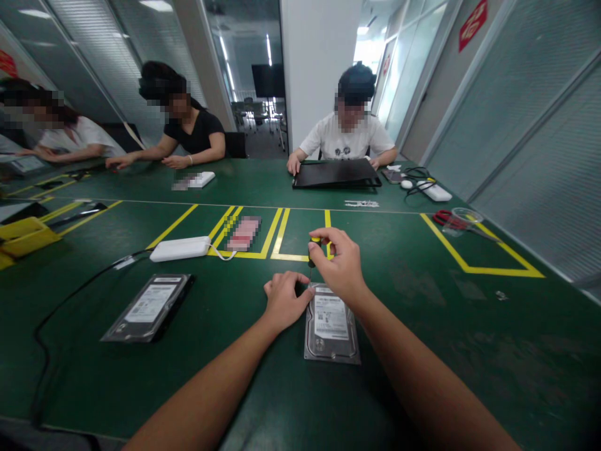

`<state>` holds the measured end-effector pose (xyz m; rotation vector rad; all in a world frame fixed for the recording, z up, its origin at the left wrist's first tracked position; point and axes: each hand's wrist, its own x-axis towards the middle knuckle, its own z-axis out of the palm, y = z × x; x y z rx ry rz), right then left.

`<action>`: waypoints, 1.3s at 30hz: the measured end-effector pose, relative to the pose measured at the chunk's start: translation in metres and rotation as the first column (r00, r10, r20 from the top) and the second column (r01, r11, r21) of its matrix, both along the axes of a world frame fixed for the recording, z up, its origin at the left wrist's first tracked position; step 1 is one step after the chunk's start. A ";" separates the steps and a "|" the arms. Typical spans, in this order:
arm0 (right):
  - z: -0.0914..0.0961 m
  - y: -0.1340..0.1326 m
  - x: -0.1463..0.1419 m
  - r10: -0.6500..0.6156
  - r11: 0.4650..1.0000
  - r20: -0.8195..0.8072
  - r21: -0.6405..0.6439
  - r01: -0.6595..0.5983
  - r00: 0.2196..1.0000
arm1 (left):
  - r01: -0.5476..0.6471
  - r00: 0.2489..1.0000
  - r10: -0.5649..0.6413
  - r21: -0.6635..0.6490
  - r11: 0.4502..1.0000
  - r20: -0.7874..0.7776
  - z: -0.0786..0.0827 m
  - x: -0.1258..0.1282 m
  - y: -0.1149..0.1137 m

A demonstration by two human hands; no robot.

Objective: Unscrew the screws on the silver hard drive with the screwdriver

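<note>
A hard drive (331, 322) with a white label lies flat on the green table in front of me. My right hand (342, 260) pinches the yellow-and-black handle of a screwdriver (312, 255), held upright with its thin shaft pointing down at the drive's far left corner. Beside that corner is my left hand (287, 300), its fingers curled and its thumb pressed against the drive's edge close to the screwdriver tip. Whether the tip sits in a screw is too small to tell. To the left lies a second hard drive (151, 308), untouched.
A white power bank (181, 249) with a black cable lies beyond the second drive, near a phone (244, 233). Yellow tape marks the table. Right: red-handled tool (444, 217), clear plastic cup (462, 220), small bits (501, 295). Across sits a person (347, 134) with a black panel (337, 174); others sit left.
</note>
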<state>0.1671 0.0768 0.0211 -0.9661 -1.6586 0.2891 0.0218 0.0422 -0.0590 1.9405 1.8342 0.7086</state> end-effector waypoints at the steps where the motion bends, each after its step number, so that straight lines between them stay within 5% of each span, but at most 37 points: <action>1: 0.000 0.000 0.000 -0.001 1.000 0.001 -0.004 0.001 1.000 | -0.001 1.000 0.001 -0.002 1.000 -0.001 0.000 0.000 0.000; 39: -0.001 0.001 0.000 0.007 1.000 -0.009 0.029 -0.007 1.000 | 0.000 1.000 0.000 0.000 1.000 0.000 -0.001 -0.001 0.001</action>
